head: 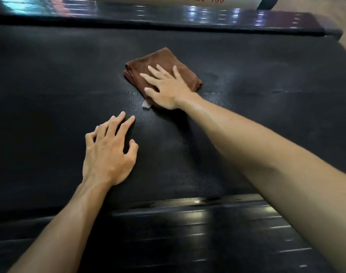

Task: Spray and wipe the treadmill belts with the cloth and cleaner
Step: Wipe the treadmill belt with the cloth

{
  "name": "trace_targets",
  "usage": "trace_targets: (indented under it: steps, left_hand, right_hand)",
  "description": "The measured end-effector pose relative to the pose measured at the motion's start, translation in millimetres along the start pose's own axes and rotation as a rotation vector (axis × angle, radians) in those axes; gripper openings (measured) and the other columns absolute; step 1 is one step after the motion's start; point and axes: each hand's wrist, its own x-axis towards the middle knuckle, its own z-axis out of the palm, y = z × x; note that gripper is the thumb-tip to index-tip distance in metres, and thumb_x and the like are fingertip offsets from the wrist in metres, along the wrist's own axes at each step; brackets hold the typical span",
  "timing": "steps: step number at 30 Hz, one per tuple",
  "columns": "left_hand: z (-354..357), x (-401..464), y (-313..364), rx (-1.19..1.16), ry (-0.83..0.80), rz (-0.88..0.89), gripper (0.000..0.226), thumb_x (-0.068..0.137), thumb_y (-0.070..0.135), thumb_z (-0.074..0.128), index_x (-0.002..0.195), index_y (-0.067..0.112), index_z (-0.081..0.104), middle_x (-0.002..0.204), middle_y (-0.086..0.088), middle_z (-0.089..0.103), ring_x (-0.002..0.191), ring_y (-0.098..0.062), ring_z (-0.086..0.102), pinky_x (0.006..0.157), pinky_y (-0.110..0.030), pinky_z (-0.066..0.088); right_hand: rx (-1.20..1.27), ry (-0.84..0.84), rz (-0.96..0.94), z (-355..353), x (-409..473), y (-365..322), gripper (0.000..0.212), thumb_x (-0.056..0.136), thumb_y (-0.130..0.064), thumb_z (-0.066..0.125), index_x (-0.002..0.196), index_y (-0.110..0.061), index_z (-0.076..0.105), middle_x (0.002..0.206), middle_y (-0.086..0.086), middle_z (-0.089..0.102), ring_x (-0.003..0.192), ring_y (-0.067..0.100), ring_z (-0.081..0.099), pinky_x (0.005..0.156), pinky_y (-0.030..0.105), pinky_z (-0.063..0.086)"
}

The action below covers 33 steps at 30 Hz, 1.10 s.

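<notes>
A folded brown cloth (158,62) lies on the black textured treadmill belt (50,95), near its middle. My right hand (166,87) presses flat on the cloth with straight, spread fingers. A small white tag sticks out from under the cloth by my thumb. My left hand (109,152) rests on the bare belt nearer to me, fingers spread and lightly bent, holding nothing. A damp sheen shows on the belt around and to the right of the cloth. No cleaner bottle is in view.
A glossy black side rail (207,223) runs along the near edge of the belt, and another (168,14) along the far edge. Beyond the far rail stands a white panel with red lettering (187,1). Brown floor (325,8) shows at the top right.
</notes>
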Motion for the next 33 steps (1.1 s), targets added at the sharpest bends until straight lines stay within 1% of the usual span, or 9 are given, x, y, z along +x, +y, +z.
trace_targets:
  steps: [6, 8, 10, 16, 20, 24, 28, 30, 33]
  left_hand:
    - [0, -2, 0, 0.010, 0.001, -0.011, 0.067, 0.091, 0.048, 0.028, 0.157, 0.035, 0.033, 0.165, 0.011, 0.027, 0.152, -0.014, 0.023, 0.115, -0.043, 0.024]
    - [0, -1, 0, 0.013, 0.007, -0.005, 0.067, 0.091, 0.047, 0.029, 0.157, 0.035, 0.033, 0.165, 0.010, 0.028, 0.152, -0.015, 0.023, 0.115, -0.043, 0.024]
    - [-1, -2, 0, 0.010, 0.004, -0.008, 0.067, 0.091, 0.047, 0.028, 0.157, 0.035, 0.033, 0.165, 0.010, 0.028, 0.152, -0.015, 0.024, 0.115, -0.044, 0.025]
    - [-3, -3, 0, 0.024, -0.047, -0.013, 0.060, 0.099, 0.045, 0.033, 0.158, 0.035, 0.030, 0.167, 0.009, 0.023, 0.153, -0.013, 0.019, 0.118, -0.044, 0.024]
    - [-6, -2, 1, 0.003, -0.047, -0.027, 0.064, 0.094, 0.047, 0.030, 0.157, 0.037, 0.031, 0.166, 0.012, 0.025, 0.153, -0.012, 0.020, 0.118, -0.044, 0.025]
    - [-10, -1, 3, -0.037, -0.048, -0.038, 0.066, 0.088, 0.048, 0.035, 0.153, 0.038, 0.039, 0.160, 0.013, 0.034, 0.146, -0.013, 0.031, 0.114, -0.043, 0.027]
    - [-24, 46, 26, -0.143, 0.161, -0.048, 0.054, 0.083, 0.041, 0.050, 0.134, 0.024, 0.059, 0.130, 0.005, 0.055, 0.119, -0.023, 0.049, 0.102, -0.044, 0.035]
    - [-23, 85, 46, -0.088, 0.169, -0.019, 0.055, 0.089, 0.037, 0.051, 0.141, 0.021, 0.055, 0.142, 0.001, 0.051, 0.132, -0.024, 0.044, 0.109, -0.044, 0.032]
    - [-10, 132, 64, -0.065, 0.020, -0.091, 0.048, 0.098, 0.035, 0.042, 0.140, 0.018, 0.058, 0.148, -0.001, 0.052, 0.139, -0.025, 0.043, 0.115, -0.047, 0.031]
  right_hand:
    - [0.035, 0.063, 0.656, -27, -23, 108, 0.064, 0.102, -0.067, 0.021, 0.162, -0.047, 0.014, 0.174, -0.005, 0.001, 0.160, 0.025, -0.006, 0.121, 0.066, -0.010]
    - [0.028, 0.059, 0.722, -27, -23, 104, 0.063, 0.103, -0.064, 0.021, 0.163, -0.044, 0.015, 0.174, -0.001, 0.003, 0.160, 0.029, -0.005, 0.121, 0.068, -0.008]
    - [0.023, 0.094, 0.620, -20, -12, 71, 0.062, 0.103, -0.060, 0.021, 0.163, -0.041, 0.018, 0.174, 0.000, 0.006, 0.159, 0.030, -0.003, 0.121, 0.068, -0.008]
    - [0.013, -0.018, -0.046, 12, 10, -46, 0.057, 0.105, -0.062, 0.028, 0.160, -0.050, 0.022, 0.174, -0.007, 0.006, 0.160, 0.020, -0.005, 0.124, 0.059, -0.013]
    - [0.110, 0.134, 0.018, 6, 24, -18, 0.056, 0.099, -0.069, 0.040, 0.153, -0.053, 0.040, 0.160, 0.006, 0.021, 0.152, 0.029, 0.011, 0.127, 0.046, 0.002]
    - [0.278, 0.208, 0.081, 7, 23, -9, 0.059, 0.096, -0.070, 0.049, 0.148, -0.042, 0.053, 0.147, -0.002, 0.039, 0.139, 0.023, 0.031, 0.124, 0.039, 0.020]
    - [0.597, 0.205, 0.024, -14, 6, 16, 0.044, 0.104, -0.029, 0.050, 0.148, -0.026, 0.056, 0.154, -0.004, 0.050, 0.147, 0.019, 0.038, 0.125, 0.037, 0.023]
    - [0.506, 0.279, -0.015, -22, -5, 30, 0.044, 0.099, -0.020, 0.054, 0.142, -0.023, 0.061, 0.150, -0.002, 0.055, 0.141, 0.017, 0.046, 0.125, 0.040, 0.023]
    - [0.288, 0.206, -0.108, -15, -8, 34, 0.039, 0.103, -0.034, 0.053, 0.141, -0.029, 0.063, 0.154, -0.001, 0.051, 0.144, 0.018, 0.041, 0.124, 0.037, 0.016]
